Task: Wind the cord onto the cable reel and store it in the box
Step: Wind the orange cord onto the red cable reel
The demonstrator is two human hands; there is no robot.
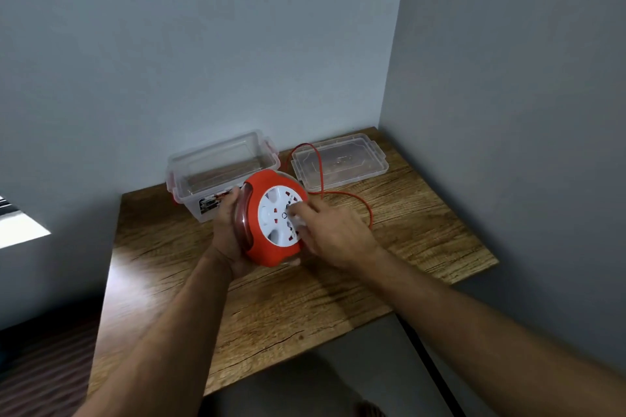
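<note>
A round red cable reel [262, 247] with a white socket face is held upright just above the wooden table [305, 301]. My left hand [227, 234] grips its left rim and back. My right hand [335, 234] rests fingers on the white face, at its right side. A thin red cord [320, 176] loops out from behind the reel, over the table and across the clear lid [338, 161], then curves back under my right hand. The clear box [222, 169] stands open behind the reel.
The box has red side latches and a label on its front. Its lid lies flat at the back right, close to the wall corner. Grey walls bound the table at the back and right. The table's front and left edges drop to the floor.
</note>
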